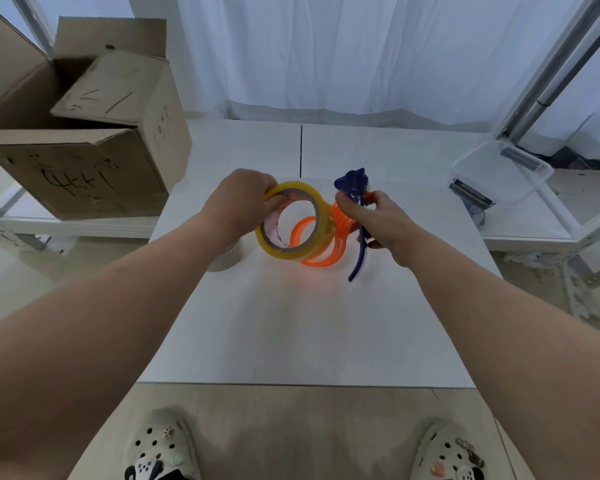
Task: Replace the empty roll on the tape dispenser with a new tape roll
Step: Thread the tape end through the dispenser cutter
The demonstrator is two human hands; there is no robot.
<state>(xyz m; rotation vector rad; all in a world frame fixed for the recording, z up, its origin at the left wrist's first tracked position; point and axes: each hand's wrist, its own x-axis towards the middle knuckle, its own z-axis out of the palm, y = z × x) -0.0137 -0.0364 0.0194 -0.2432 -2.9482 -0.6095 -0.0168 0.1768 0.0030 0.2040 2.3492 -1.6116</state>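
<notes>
The left hand (238,199) and right hand (374,220) are bare, as are the forearms running back from the fingers. Well behind the fingers, the feet wear pale cream clogs pierced with round holes. The left clog (160,445) carries a small paw charm and a black-and-white animal charm. The right clog (451,455) has a brown tag reading "baby" and a pink charm.

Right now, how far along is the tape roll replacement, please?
Done: what looks like the empty roll lies on the table, off the dispenser. In hand: the left hand holds the new tape roll at the orange hub; the right hand grips the dispenser. Left: seating it fully.
</notes>
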